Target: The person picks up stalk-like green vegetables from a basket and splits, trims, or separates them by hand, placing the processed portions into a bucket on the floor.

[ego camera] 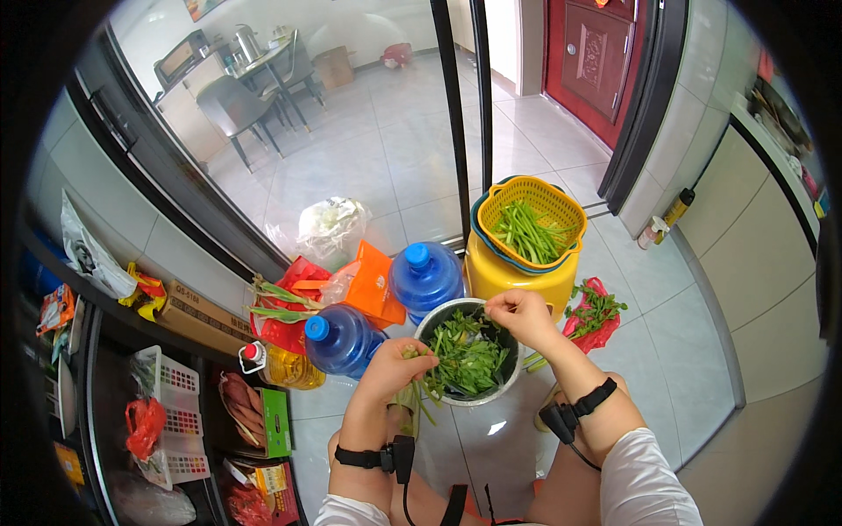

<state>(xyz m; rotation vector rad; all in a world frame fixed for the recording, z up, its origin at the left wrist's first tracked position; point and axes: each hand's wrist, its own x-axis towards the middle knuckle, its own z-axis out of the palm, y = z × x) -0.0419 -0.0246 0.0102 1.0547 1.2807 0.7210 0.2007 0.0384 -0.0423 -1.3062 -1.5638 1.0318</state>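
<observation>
My left hand (400, 369) grips a few green leafy-vegetable stems (422, 398), which hang down at the left rim of a round metal-rimmed bucket (483, 398). A heap of green leaves (470, 358) fills much of the bucket, over what looks like a dark liner. Over the bucket's far right rim, my right hand (524, 319) has its thumb and fingers pinched together; whether a bit of leaf is between them is too small to tell. Behind the bucket, a yellow plastic colander (579, 227) with trimmed green stems (531, 231) sits in a teal basin (482, 233).
The colander and basin rest on a yellow container (490, 283). Two blue water jugs (426, 279), an orange bag (376, 283) and an oil bottle (293, 371) crowd the left. Leafy sprigs (595, 309) lie on a pink bag (602, 335) at right. A shelf unit (210, 421) borders the left.
</observation>
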